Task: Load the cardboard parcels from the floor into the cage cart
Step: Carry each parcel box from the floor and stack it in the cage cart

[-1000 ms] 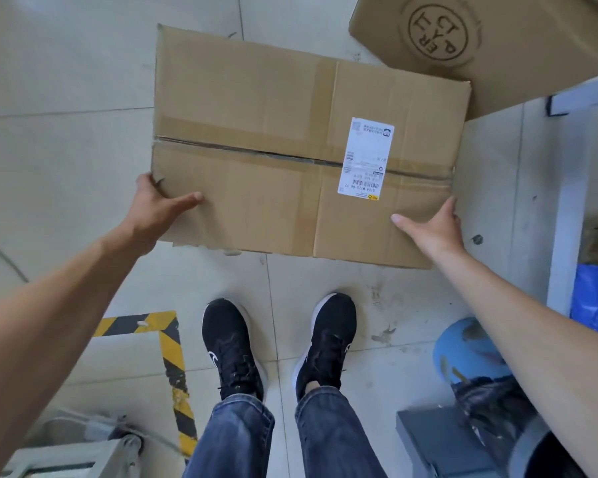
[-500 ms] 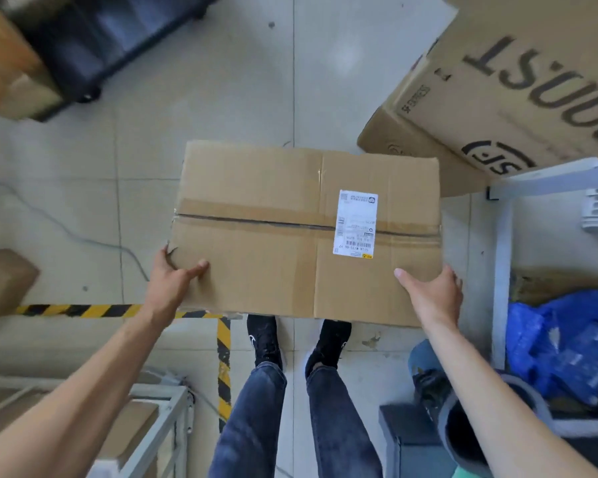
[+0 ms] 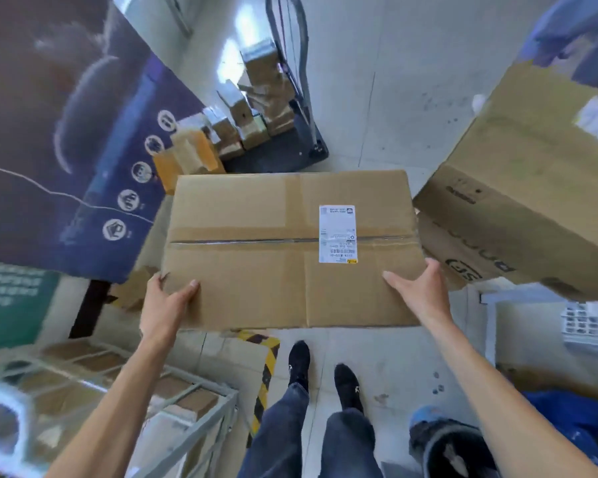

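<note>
**Head view.** The cardboard parcel [image 3: 290, 250] is held flat and clear of the floor [image 3: 394, 357], above the person's shoes [image 3: 299, 360], with its taped seam and shipping label [image 3: 337, 234] facing up. Holding it at both near corners keeps the wide, shallow box level, probably for the carry to the cage cart [image 3: 221, 391]. The cart's white wire frame lies below and left of the parcel, with brown boxes already inside.

The left hand [image 3: 166, 298] grips the parcel's near-left corner, thumb on the top face, fingers [image 3: 153, 282] wrapped over the edge. The right hand [image 3: 418, 291] grips the near-right corner, thumb on top and fingers against the side wall; their tips are hidden. Both forearms reach forward, nearly straight.

Larger stacked boxes [image 3: 532, 188] stand just right of the parcel. A black trolley [image 3: 283, 150] of small boxes lies beyond it.
</note>
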`<state>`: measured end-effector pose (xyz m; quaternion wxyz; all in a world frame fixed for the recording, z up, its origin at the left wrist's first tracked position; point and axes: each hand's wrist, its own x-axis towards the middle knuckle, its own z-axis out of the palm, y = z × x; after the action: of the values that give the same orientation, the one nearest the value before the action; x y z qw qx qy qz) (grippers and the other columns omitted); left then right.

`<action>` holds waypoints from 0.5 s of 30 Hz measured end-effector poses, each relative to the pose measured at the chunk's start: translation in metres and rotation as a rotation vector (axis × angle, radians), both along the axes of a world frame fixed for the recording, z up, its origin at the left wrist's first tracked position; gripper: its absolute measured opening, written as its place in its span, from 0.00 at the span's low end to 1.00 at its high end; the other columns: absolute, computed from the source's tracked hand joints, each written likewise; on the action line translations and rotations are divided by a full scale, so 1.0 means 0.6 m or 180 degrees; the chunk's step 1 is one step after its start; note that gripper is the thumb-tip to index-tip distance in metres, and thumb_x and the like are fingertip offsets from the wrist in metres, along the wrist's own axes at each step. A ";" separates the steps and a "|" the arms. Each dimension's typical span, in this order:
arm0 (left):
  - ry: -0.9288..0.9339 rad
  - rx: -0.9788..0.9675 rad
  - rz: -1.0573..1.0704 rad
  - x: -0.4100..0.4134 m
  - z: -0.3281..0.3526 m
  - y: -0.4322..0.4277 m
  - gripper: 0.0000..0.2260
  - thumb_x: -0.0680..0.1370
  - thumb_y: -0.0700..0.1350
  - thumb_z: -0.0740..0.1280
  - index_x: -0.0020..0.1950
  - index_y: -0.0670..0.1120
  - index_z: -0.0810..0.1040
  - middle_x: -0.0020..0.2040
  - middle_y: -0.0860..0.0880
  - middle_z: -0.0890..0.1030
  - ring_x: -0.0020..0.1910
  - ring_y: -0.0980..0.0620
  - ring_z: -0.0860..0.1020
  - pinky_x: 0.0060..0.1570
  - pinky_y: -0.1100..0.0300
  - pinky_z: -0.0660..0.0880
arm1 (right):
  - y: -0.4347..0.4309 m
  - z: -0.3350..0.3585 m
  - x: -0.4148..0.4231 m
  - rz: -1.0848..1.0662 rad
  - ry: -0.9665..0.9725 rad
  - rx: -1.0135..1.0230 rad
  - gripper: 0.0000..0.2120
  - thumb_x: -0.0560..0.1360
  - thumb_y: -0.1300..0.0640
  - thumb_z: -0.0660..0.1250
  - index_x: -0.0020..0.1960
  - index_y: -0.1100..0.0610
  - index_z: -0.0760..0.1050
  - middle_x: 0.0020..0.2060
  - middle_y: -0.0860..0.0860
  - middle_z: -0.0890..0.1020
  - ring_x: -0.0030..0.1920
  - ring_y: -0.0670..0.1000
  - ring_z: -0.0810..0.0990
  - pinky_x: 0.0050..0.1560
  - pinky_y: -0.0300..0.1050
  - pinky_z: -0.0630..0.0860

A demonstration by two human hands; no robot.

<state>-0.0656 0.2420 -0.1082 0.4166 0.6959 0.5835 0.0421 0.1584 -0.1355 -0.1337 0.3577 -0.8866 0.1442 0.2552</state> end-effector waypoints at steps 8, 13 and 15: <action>-0.0012 0.0588 0.0829 -0.147 0.229 -0.017 0.34 0.71 0.59 0.74 0.73 0.51 0.67 0.66 0.48 0.78 0.62 0.43 0.77 0.61 0.48 0.71 | 0.110 0.181 -0.011 0.0696 -0.0529 0.0548 0.47 0.66 0.43 0.78 0.74 0.60 0.60 0.68 0.57 0.74 0.65 0.60 0.75 0.63 0.58 0.72; -0.0069 0.0657 0.1709 -0.322 0.312 -0.066 0.36 0.68 0.62 0.73 0.73 0.54 0.67 0.67 0.50 0.77 0.63 0.42 0.76 0.65 0.43 0.70 | 0.205 0.279 -0.085 0.1509 -0.0729 0.0564 0.46 0.67 0.39 0.75 0.75 0.56 0.58 0.71 0.54 0.73 0.66 0.59 0.74 0.60 0.56 0.71; -0.0047 0.0676 0.2110 -0.400 0.332 -0.097 0.37 0.67 0.63 0.72 0.73 0.54 0.66 0.68 0.48 0.77 0.64 0.41 0.76 0.65 0.45 0.69 | 0.248 0.310 -0.129 0.1840 -0.0730 0.0659 0.45 0.68 0.39 0.75 0.75 0.55 0.59 0.68 0.54 0.75 0.65 0.60 0.75 0.59 0.56 0.71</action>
<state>-0.3054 0.1835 0.0910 0.3098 0.5077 0.7670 0.2407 0.0809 0.0133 0.0520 0.3726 -0.8728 -0.1814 0.2580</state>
